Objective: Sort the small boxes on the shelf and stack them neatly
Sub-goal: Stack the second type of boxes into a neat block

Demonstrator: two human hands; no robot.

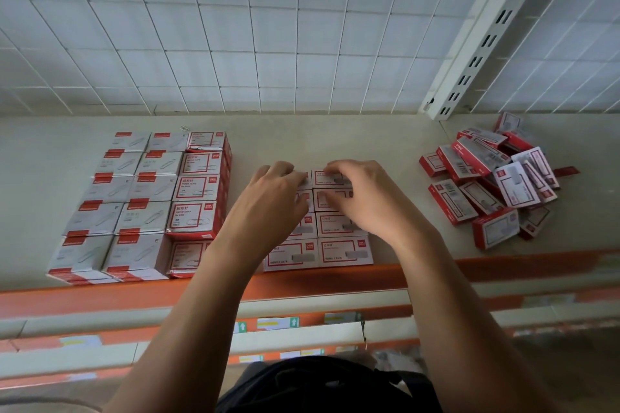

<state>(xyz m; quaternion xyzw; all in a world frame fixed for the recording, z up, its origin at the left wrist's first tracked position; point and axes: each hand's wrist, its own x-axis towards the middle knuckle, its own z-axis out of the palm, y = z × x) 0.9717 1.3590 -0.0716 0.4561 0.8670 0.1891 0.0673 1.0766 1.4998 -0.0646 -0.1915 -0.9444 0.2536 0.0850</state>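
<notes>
We work at the middle of the shelf [302, 141], where the flat staple boxes [344, 251] lie label-up in two columns, touching side by side, the nearest pair close to the orange front edge [100, 298]. The left hand [278, 198] covers the far end of the left column; its fingers are hidden behind the back of the hand, so we cannot tell whether it grips a box or only presses. The right hand [365, 201] rests with arched fingers on the tops of the two farthest boxes of the right column, and it appears to grasp nothing. We judge the step in hand to be squaring the far rows. To do it well, we press lightly downward while drawing the far boxes toward the near ones until no gap shows. We also check that both columns share one straight centre seam. Pushing sideways should be avoided, since the light cartons are likely to slide and skew the rows. The finished block of paper clip boxes [141, 204] stands to the left, apart from this group. The unsorted pile [496, 184] lies well apart on the right; we take the next box from there only once the layer sits flush.
</notes>
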